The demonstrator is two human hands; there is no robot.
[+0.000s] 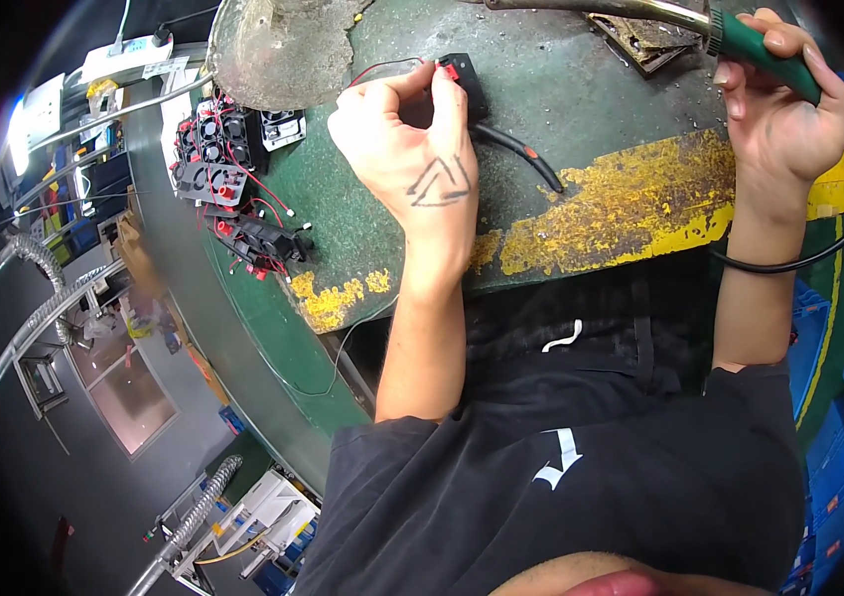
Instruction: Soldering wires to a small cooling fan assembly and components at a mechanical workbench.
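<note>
My left hand [407, 149] is closed in a pinch at a small black plastic housing [474, 87] on the worn green bench. A thin red wire [382, 65] runs to its fingertips, beside a red part [450, 72] on the housing. From the housing's near end a short black cable-like piece [519, 154] with an orange mark lies toward me. My right hand [789, 119] is wrapped round the green handle [748, 45] of a soldering iron. The iron's metal barrel [665, 12] points left above the bench; its tip is not clearly shown.
Several small black fans [211, 179] with red wires are piled at the bench's left. A grey, crusted plate [278, 50] stands at the far left. A dirty square tray [645, 45] sits under the iron. The iron's black cord [804, 263] loops by my right forearm.
</note>
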